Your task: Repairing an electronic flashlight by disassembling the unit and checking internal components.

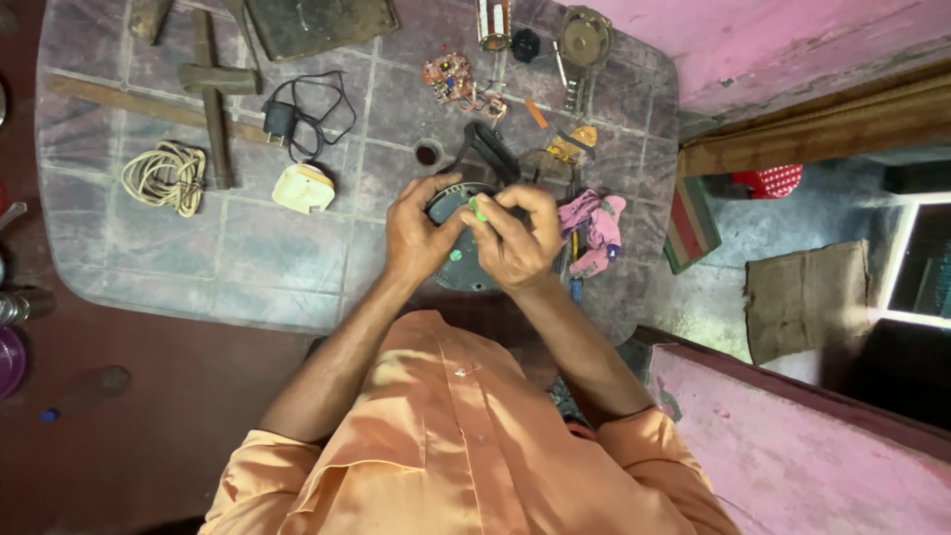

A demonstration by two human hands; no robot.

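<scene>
Your left hand (421, 238) cups the dark round casing (458, 267); your right hand (515, 243) pinches a small green part (478, 208) above it. A cream box (303, 187) lies to the left.

No packages, signs or screens show on the work mat (248, 258) or on the floor around it. The nearest thing to a label is a small round green dot (456, 255) on the dark round casing (466, 272) held between the hands (too small to tell whether it is a sticker or a moulded part). The cream-coloured boxy piece (303, 187) near the black plug and cord (297, 119) carries no visible label.
</scene>
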